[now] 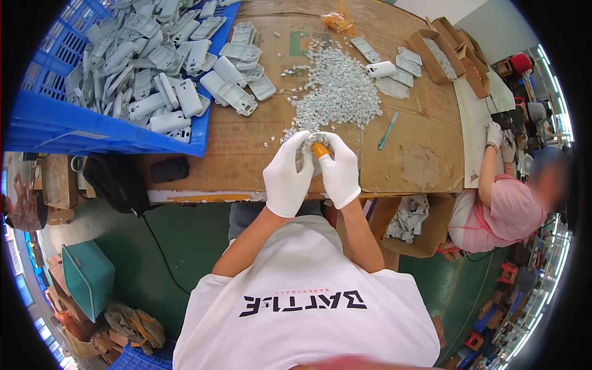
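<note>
My left hand (pixel 288 176), in a white knit glove, is closed at the table's near edge, its fingertips around a small greyish plastic part (pixel 311 139) that is mostly hidden. Against it my right hand (pixel 340 171), also gloved, is closed on the same part. Something orange (pixel 320 149) shows at the right thumb; whether it is a finger cover or a tool I cannot tell. Just beyond both hands spreads a pile of tiny clear-white pieces (pixel 339 92). To its left lie several white phone-shaped plastic shells (pixel 236 97).
A blue crate (pixel 111 132) full of similar shells stands at the left. Loose shells (pixel 380 69), a teal pen (pixel 388 130) and cardboard boxes (pixel 435 55) lie rightward. A black pouch (pixel 170 170) sits near the front edge. A co-worker (pixel 499 197) works at the right.
</note>
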`<state>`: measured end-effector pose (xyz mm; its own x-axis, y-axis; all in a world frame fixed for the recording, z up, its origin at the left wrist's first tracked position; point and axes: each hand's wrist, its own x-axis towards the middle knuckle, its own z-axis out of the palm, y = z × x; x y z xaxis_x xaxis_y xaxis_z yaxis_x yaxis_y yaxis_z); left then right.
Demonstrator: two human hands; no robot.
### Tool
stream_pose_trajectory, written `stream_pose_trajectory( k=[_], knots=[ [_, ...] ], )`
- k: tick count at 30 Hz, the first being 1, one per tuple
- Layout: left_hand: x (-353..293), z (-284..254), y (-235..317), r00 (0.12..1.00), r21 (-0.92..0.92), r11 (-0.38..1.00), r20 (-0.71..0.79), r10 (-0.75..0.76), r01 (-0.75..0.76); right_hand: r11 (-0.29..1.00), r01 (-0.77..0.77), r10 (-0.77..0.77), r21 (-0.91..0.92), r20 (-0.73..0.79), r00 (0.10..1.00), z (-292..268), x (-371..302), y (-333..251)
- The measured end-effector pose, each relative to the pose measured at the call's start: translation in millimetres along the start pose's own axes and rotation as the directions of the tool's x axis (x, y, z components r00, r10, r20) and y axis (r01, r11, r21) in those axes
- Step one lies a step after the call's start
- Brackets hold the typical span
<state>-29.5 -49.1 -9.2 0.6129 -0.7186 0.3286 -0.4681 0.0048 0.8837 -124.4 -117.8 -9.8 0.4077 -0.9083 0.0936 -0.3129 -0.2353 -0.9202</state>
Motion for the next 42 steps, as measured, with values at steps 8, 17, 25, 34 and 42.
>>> stream_pose_trajectory(
  k=[8, 17, 25, 34, 42],
  knots=[
    [13.6, -17.6, 4.5, 0.973, -0.029, 0.998, 0.224, 0.056, -0.051, 0.996, 0.049, -0.043, 0.08, -0.072, 0.996, -1.3, -11.9, 3.2],
    [9.7, -11.0, 10.2, 0.979, -0.03, 0.999, 0.204, 0.024, -0.019, 0.965, 0.227, -0.243, -0.13, -0.132, 0.961, -1.9, -17.1, -1.0],
    [21.3, -13.6, 26.8, 0.982, -0.119, 0.991, 0.186, -0.033, 0.056, 0.972, 0.217, -0.194, 0.089, -0.214, 0.957, -15.8, -30.9, -23.4],
    [17.8, -16.7, 31.8, 0.985, -0.15, 0.987, 0.173, -0.024, 0.051, 0.709, 0.454, -0.604, -0.54, -0.133, 0.786, -11.8, -36.8, -5.3],
    [11.6, -9.0, 33.2, 0.984, -0.141, 0.985, 0.162, -0.076, 0.099, 0.687, 0.465, -0.583, -0.558, -0.041, 0.811, -16.7, -36.4, -2.2]
  ],
)
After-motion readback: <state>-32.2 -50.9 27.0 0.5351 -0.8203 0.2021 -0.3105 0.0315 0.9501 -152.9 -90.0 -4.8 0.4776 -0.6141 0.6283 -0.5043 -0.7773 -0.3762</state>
